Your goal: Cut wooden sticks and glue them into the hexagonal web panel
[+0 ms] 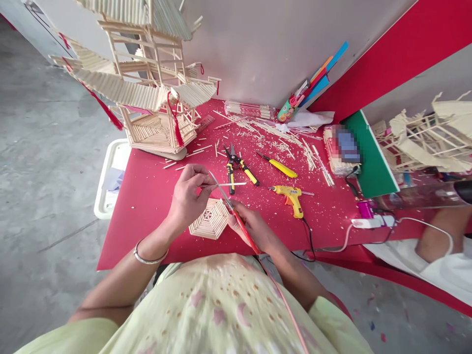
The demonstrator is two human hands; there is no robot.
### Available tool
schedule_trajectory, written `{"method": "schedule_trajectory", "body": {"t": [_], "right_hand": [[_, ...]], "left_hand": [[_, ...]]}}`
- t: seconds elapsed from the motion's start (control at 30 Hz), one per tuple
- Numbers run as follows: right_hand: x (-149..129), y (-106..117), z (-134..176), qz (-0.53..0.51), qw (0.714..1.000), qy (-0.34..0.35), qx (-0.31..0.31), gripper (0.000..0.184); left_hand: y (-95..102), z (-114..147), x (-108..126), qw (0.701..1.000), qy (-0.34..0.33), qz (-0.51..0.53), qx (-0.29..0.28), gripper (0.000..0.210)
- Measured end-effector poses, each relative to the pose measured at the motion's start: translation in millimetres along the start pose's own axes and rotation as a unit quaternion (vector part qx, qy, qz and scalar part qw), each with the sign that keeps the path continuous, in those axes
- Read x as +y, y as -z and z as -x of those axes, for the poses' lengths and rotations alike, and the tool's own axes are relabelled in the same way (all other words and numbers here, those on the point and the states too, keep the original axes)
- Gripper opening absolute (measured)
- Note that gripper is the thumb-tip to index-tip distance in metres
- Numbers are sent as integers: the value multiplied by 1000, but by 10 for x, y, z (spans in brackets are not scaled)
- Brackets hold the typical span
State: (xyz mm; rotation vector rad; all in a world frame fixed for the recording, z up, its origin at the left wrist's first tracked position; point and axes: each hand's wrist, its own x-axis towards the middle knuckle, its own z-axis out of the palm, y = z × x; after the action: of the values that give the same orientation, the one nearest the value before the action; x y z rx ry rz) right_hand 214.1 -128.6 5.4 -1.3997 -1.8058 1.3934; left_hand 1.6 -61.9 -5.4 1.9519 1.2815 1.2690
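Note:
My left hand (191, 194) pinches a thin pale wooden stick (236, 184) between thumb and fingers. In my right hand (254, 223) is a slim red-handled tool (246, 233) with a long, narrow metal end. That metal end crosses the stick close to my left fingertips; whether the two touch, I cannot tell. A pinkish cord appears to run from the handle down across the shirt. Below both hands lies a hexagonal panel of sticks (208, 221) with a small open centre, partly covered by the right hand.
Yellow-and-black pliers (239, 169), a yellow utility knife (278, 166) and a glue gun (291, 199) lie on the red table (140, 211). A stick pagoda (147, 98) stands back left. Scraps and loose sticks (258, 130) litter the back. A power strip (372, 222) and another person's arm (442, 231) are at right.

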Motion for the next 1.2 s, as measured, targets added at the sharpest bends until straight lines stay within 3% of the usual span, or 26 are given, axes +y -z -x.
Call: {"method": "schedule_trajectory", "body": {"t": [0.27,0.4,0.47,0.53,0.67,0.83,0.97,1.1,1.2], "right_hand": [[-3,-80,-10,5,999,-45,30,40],[58,-134,-30,11,997,-28,68,31],[87,-157,-34,3,997,-18,72,27],[104,-176,-31,-6,997,-14,79,24],[125,-193,-8,-30,996,-25,78,19],[159,-173,25,-90,993,-75,32,35],[125,-171,38,-103,991,-80,26,31],[-12,-178,61,-127,987,-81,55,25],[-126,-164,88,-216,972,-78,40,22]], "left_hand": [[-31,10,-37,999,-28,-31,25,4],[-5,7,-43,993,99,54,-24,17],[3,8,-43,969,179,156,-67,24],[1,11,-41,946,218,227,-82,29],[-10,5,-26,950,203,225,-70,26],[17,-16,23,970,145,179,-82,18],[43,0,93,974,128,166,-93,17],[45,18,153,959,154,223,-76,18],[18,2,111,922,166,348,-24,33]]}}
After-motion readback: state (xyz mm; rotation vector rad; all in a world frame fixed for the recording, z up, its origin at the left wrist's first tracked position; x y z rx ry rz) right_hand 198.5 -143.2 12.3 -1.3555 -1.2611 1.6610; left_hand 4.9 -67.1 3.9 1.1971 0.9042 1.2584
